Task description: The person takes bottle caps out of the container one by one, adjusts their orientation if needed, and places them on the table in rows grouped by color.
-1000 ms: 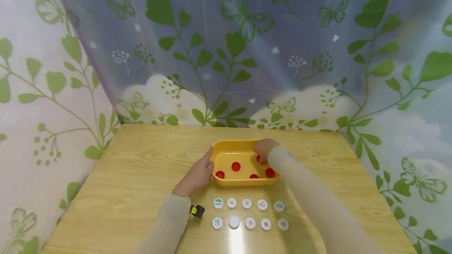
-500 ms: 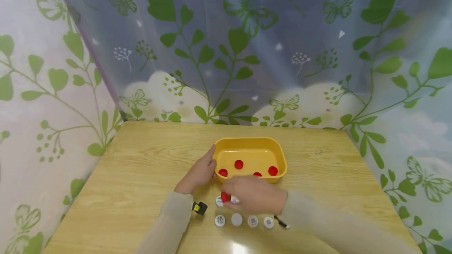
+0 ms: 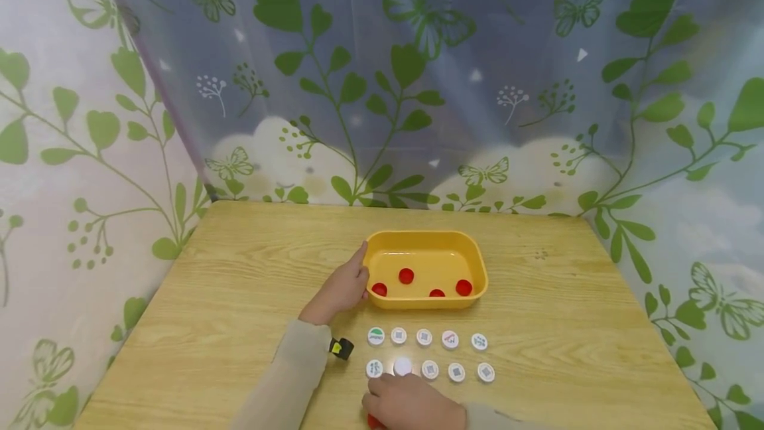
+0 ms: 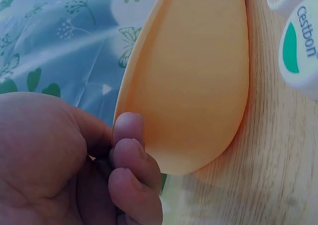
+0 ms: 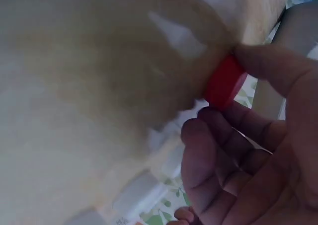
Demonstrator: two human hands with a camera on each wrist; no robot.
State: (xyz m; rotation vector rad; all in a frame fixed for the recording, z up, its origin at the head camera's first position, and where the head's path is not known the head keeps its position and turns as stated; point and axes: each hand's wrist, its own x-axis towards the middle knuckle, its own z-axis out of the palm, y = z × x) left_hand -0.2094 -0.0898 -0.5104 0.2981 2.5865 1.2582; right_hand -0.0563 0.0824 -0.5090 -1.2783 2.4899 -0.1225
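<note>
My left hand (image 3: pixel 339 294) holds the left end of a yellow plastic tray (image 3: pixel 426 304). In the left wrist view, its curled fingers (image 4: pixel 130 153) lie against the outside of the tray wall (image 4: pixel 198 101). Several red bottle caps, one of them a red cap (image 3: pixel 406 276), lie inside the tray. Near the front of the table, my right hand (image 3: pixel 414 403) pinches another red bottle cap (image 5: pixel 226 82) between thumb and fingers. This hand is just in front of two rows of white bottle caps, close to a plain white cap (image 3: pixel 402 367).
The white caps, such as a cap with a green mark (image 3: pixel 376 336), stand in two rows on the wooden table (image 3: pixel 256 264) in front of the tray. A black wrist device (image 3: pixel 342 348) sits by the left sleeve. A patterned curtain (image 3: pixel 334 71) encloses the table's back and sides.
My right hand has taken a red cap out of the tray and carried it over the white caps to the table's front. My left hand stays at the tray's left end.
</note>
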